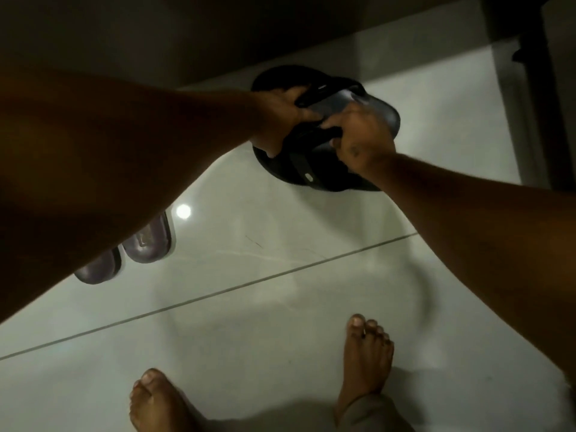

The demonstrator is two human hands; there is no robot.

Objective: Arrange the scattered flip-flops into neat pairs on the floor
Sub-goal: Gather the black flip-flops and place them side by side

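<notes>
Two black flip-flops lie overlapped on the pale tiled floor near the wall. My left hand [279,120] grips the strap of the upper black flip-flop [371,104], which is tilted. My right hand [363,141] is closed on the strap area where the two overlap, above the lower black flip-flop [311,176] with a small white tag. A pair of dark slides [148,241] sits side by side at the left, partly hidden by my left forearm.
A dark wall runs along the back [156,42]. A dark furniture leg [542,104] stands at the right. My two bare feet [367,363] are on the tiles at the bottom. A ceiling light reflects on the floor [183,211].
</notes>
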